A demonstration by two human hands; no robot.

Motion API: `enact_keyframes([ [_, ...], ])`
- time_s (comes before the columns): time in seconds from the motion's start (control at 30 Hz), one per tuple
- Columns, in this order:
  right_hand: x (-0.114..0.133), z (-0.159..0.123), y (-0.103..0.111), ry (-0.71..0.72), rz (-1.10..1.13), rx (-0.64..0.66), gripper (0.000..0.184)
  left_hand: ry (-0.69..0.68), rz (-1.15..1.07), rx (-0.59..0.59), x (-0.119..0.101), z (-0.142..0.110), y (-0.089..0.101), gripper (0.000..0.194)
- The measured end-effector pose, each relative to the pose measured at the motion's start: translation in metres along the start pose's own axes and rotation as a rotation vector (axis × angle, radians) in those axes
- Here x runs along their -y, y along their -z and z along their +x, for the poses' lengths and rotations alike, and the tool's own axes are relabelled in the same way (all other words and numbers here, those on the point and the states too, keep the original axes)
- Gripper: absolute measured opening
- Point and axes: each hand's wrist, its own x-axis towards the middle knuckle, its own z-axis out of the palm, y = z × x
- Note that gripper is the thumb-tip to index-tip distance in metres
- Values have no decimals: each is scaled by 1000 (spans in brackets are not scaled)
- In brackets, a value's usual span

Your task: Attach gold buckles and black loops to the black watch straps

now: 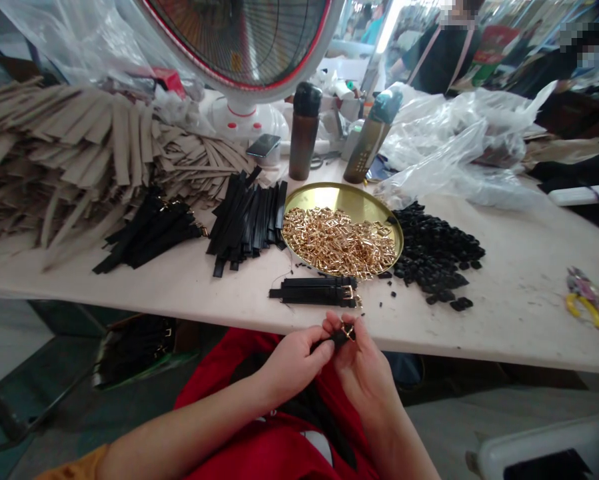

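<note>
Over my lap, just off the table's front edge, both hands meet around a short black strap [340, 337] with a gold buckle [348, 329] at its end. My left hand [299, 357] is closed, pinching the strap between thumb and fingers. The fingers of my right hand [366, 367] are closed around the buckle end. Much of the strap is hidden by the hands. Right behind them on the table lies a small stack of buckled black straps [312, 291]. Beyond it, a round gold tray [329, 193] holds a heap of small gold buckles [344, 240].
Black strap pieces [249, 223] lie left of the tray, small black loops [434, 250] right of it. More buckled straps [154, 230] and beige strips [64, 140] fill the left. Behind stand a fan [244, 40] and two bottles [305, 133]. Pliers [586, 300] lie far right.
</note>
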Motion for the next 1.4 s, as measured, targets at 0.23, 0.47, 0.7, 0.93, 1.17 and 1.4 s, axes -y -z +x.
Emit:
enact_keyframes([
  [0.23, -16, -11, 15, 141, -334, 57, 27, 81, -48, 53, 2, 5, -12, 23],
  [0.47, -19, -16, 22, 147, -340, -5, 23, 166, -56, 132, 2, 2, -10, 25],
  [0.7, -16, -22, 13, 139, -339, -47, 24, -3, 275, 26, 0, -7, -10, 20],
  [0.93, -20, -30, 8, 148, -358, -49, 18, 11, 411, 19, 5, -17, -9, 18],
  [1.17, -25, -33, 11, 178, -415, -54, 17, 18, 380, 35, 10, -18, -9, 20],
  [1.4, -27, -37, 13, 274, -602, -31, 25, -40, 234, 97, 8, -18, -6, 26],
])
